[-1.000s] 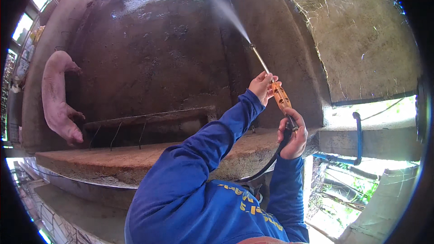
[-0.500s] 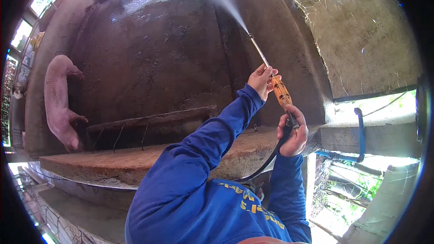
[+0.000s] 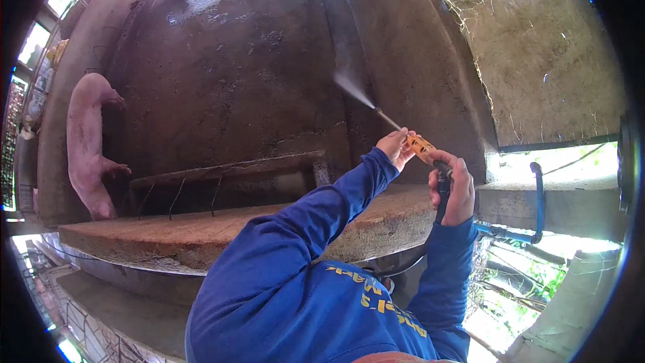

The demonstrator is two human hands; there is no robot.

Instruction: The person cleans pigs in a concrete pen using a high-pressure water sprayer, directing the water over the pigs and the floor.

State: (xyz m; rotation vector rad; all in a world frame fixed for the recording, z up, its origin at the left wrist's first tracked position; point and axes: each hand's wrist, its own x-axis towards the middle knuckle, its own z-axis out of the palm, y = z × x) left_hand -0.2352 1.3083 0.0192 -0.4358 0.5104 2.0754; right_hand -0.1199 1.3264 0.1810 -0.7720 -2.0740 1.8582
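Both my hands hold an orange pressure-washer spray gun (image 3: 423, 147) over a low concrete wall. My left hand (image 3: 395, 147) grips its front part near the thin metal lance (image 3: 388, 119). My right hand (image 3: 455, 188) is closed on the black rear handle where the black hose hangs down. A jet of water (image 3: 351, 87) shoots from the lance tip up and left onto the wet dark pen floor (image 3: 235, 87). My arms wear blue sleeves.
A pink pig (image 3: 87, 141) stands at the left side of the pen. A metal rail (image 3: 228, 169) runs along the pen floor behind the concrete wall top (image 3: 175, 235). A blue pipe (image 3: 537, 195) is at the right by a bright opening.
The spray gun and both hands have dropped lower and tilted; the jet now strikes nearer, lower on the pen floor. The pig has shifted slightly along the left wall.
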